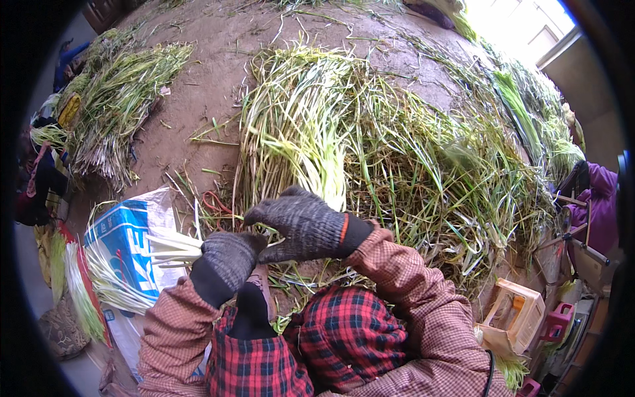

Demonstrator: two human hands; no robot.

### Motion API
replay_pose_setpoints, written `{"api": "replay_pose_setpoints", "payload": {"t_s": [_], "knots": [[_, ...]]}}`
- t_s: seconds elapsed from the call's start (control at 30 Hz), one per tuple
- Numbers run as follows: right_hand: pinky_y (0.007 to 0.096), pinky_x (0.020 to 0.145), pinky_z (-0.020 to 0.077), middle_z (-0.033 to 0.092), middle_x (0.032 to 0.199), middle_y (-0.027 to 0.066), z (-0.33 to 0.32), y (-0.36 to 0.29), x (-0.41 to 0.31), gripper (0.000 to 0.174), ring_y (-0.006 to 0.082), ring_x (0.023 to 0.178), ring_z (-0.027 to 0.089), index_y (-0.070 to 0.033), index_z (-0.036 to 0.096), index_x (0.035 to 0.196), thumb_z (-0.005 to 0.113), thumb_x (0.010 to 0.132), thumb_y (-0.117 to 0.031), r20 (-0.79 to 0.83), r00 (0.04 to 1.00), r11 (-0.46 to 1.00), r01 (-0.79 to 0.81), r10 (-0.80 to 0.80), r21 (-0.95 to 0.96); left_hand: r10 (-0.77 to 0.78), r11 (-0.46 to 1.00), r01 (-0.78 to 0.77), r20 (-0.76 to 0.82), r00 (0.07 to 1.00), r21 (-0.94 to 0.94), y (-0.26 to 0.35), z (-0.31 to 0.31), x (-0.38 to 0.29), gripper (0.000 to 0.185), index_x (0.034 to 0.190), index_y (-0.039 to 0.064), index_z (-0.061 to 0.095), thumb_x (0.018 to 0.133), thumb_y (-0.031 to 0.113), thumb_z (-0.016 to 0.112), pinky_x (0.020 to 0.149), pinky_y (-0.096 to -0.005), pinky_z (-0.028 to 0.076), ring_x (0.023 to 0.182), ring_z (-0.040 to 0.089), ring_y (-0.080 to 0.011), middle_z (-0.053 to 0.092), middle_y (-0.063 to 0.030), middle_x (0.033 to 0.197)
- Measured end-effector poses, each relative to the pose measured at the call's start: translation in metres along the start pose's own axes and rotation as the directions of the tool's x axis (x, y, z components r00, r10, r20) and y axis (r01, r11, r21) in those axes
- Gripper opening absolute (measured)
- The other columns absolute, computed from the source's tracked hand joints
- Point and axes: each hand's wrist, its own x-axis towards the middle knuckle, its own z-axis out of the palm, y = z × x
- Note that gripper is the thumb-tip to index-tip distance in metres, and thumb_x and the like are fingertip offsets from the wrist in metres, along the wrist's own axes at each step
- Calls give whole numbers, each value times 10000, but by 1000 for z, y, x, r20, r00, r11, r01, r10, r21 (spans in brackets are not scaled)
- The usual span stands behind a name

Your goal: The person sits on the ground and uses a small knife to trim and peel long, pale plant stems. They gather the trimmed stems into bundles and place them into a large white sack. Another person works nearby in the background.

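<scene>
My left hand, in a dark grey knit glove, is closed around a small bunch of white-stemmed leafy stalks. Their pale ends point left. Close beside it is my right hand, gloved alike, its thumb and fingers spread apart. A little green leaf shows in the gap between the two hands; whether the right glove touches it is hard to see. Just beyond the right hand lies a thick pile of long green stalks with pale stems. Left of my hands, more white stalks rest on a blue and white woven sack.
Tangled leaf litter spreads to the right over the earthen floor. Another heap of stalks lies at far left. At lower right stands an orange plastic crate. A person in purple is beside a folding metal frame.
</scene>
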Motion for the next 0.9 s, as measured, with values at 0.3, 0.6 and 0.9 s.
{"api": "replay_pose_setpoints", "payload": {"t_s": [0.3,0.6,0.9], "knots": [[366,830,402,546,1008,183,41,19,-45,660,301,959,531,-45,430,1141,558,727,-542,441,891,843,-316,107,436,130,978,-116,-73,989,170,-16,-40,-17,146,835,130,557,727,187,478,577,-362,435,666,579,-246,567,-67,712],[315,682,471,616,832,126,40,50,-157,511,209,724,602,-79,494,1127,604,744,-399,401,741,713,-654,538,252,7,974,76,-362,932,214,-76,-80,-58,266,921,101,598,674,81,500,733,-376,434,812,574,-274,598,-106,877],[397,742,445,607,875,141,44,51,-262,381,307,841,579,-135,575,975,466,785,-447,425,412,531,-821,806,-209,-178,952,277,-505,845,128,-116,-86,-66,194,889,62,580,709,93,516,676,-358,446,795,569,-308,581,-144,842]]}}
